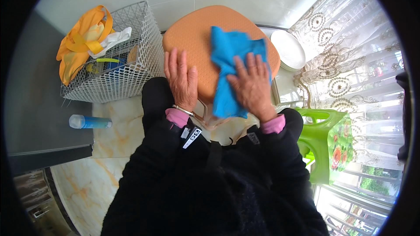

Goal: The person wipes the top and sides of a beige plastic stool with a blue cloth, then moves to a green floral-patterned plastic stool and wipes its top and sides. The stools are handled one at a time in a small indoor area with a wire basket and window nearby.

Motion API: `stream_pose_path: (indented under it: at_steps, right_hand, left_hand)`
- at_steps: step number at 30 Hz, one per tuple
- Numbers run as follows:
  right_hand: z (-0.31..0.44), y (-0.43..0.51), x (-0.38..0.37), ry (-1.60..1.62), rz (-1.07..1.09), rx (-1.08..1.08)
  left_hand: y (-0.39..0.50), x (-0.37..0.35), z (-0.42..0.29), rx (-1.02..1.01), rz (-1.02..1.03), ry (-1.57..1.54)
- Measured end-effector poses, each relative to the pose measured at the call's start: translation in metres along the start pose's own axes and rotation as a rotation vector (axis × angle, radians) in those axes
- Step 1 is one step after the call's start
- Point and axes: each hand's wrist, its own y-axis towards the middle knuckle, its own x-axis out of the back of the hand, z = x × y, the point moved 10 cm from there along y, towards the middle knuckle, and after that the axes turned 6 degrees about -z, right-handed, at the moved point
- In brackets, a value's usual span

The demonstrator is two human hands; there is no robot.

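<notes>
An orange plastic seat or stool top (193, 29) with a dimpled surface lies before me. On its right half is a crumpled blue cloth (226, 49), slightly blurred, whose lower end hangs over the near edge. My right hand (252, 85) presses flat on the cloth with the fingers spread a little. My left hand (181, 80) rests on the seat's left edge, palm down, holding nothing. Part of the stool's pale frame (210, 123) shows below the seat, between my forearms.
At left stands a wire basket (152, 39) with a yellow bag (77, 46) on it. A blue spray can or bottle (90, 122) is below. White plates (288, 50) are stacked at right, near a lace curtain (331, 59) and a green plastic stool (321, 137).
</notes>
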Motion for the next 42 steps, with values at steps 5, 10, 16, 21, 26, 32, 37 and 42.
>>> stream_pose_path:
  at_steps: [5, 10, 16, 21, 26, 32, 37, 42]
  right_hand:
    - [0.062, 0.01, -0.005, 0.143, 0.007, 0.117]
    - [0.081, 0.01, -0.006, 0.175, 0.092, 0.266]
    - [0.08, -0.016, 0.011, 0.188, 0.054, 0.317]
    - [0.127, 0.014, -0.023, 0.019, 0.027, 0.358]
    - [0.13, 0.009, -0.019, 0.068, 0.042, 0.4]
    - [0.123, -0.013, -0.003, 0.058, 0.104, 0.453]
    - [0.152, 0.038, -0.036, -0.028, 0.045, 0.435]
    - [0.158, 0.039, -0.05, 0.011, 0.238, 0.464]
  left_hand:
    - [-0.002, -0.001, 0.01, 0.009, 0.013, -0.075]
    - [-0.004, 0.004, 0.02, 0.12, 0.032, -0.222]
    - [-0.007, 0.011, 0.04, 0.22, -0.015, -0.307]
    - [-0.009, 0.012, 0.047, 0.315, -0.028, -0.426]
    - [-0.01, 0.016, 0.049, 0.367, -0.037, -0.47]
    - [-0.015, 0.016, 0.065, 0.448, -0.066, -0.581]
    - [-0.018, 0.015, 0.072, 0.455, -0.062, -0.604]
    - [-0.019, 0.019, 0.076, 0.475, -0.065, -0.65]
